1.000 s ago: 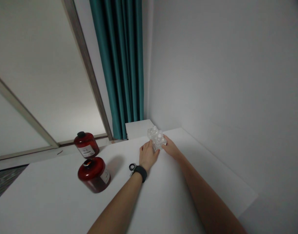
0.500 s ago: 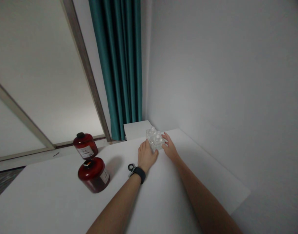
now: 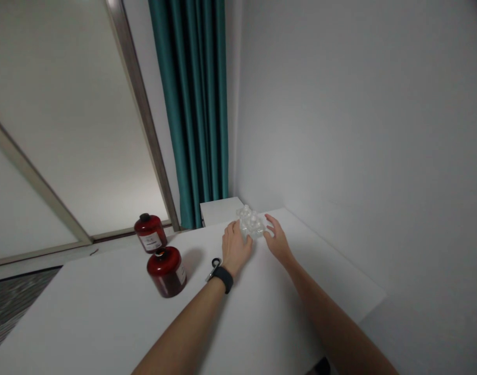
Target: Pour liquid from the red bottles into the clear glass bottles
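A clear, see-through plastic pack (image 3: 252, 225) with several rounded knobs on top lies near the far edge of the white table (image 3: 117, 317). My left hand (image 3: 236, 247) rests beside its near left side, fingers forward and thumb apart, at or against the pack. To its right, my right hand (image 3: 277, 240) has its fingers spread and slightly curved, with a small gap or light contact at the pack's edge; I cannot tell which. A dark watch (image 3: 225, 277) is on my left wrist, with a small black ring (image 3: 216, 263) beside it.
Two dark red bottles with pale labels stand on the left, the nearer bottle (image 3: 167, 273) in front of the farther bottle (image 3: 150, 233). Beyond the table are a white cabinet (image 3: 221, 211), a green curtain (image 3: 195, 114) and a grey wall (image 3: 340, 130) along the right.
My right hand has opened a little and moved slightly right, away from the pack. The view has shifted, so the bottles appear farther right. My left hand stays at the pack's side.
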{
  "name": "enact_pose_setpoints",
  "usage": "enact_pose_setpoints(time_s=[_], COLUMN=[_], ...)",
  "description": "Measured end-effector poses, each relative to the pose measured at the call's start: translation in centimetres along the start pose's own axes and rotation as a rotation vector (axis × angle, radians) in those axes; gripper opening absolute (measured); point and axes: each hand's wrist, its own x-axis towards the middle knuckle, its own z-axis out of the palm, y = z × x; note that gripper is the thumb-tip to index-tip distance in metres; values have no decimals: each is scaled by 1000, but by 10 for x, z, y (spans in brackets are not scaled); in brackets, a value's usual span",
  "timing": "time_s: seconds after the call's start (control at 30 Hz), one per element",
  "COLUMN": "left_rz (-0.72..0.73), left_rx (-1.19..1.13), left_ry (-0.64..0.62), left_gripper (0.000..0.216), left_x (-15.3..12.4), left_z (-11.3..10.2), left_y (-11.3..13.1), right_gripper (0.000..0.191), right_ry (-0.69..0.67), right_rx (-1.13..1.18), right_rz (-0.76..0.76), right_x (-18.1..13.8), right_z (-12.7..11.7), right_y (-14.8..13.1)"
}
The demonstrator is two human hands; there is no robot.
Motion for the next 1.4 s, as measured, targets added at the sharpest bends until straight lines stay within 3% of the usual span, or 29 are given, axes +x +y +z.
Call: enact_pose_setpoints(time_s=[0.17,0.37,0.63,0.97,1.2,1.4], left_rz=[-4,-22,78,7,-99,-12], left_rx=[-66,-132,-138,-85,-78,-100], left_ry=[-7,-39,-158,-202,-97,1], left_gripper=[48,42,24,19,20,38], left_x=[-22,-56,-100,-145,-154,-158], left_z=[-21,-52,-116,-182,-225,-226], left_y=[3,-10,-32,-81,-123,-144], right_gripper=[49,40,35,28,41,61], right_ry=[60,25,-80,-251,-352,-377], right_rx=[-7,9,64,132,206,238], right_rz=[-77,-148,-176,-160,-147,-195], right_x=[-12,-28,-47,-67,-78,-88], right_z=[4,26,66,116,160,170], right_y=[-37,-73,-98,-123,-133,-143])
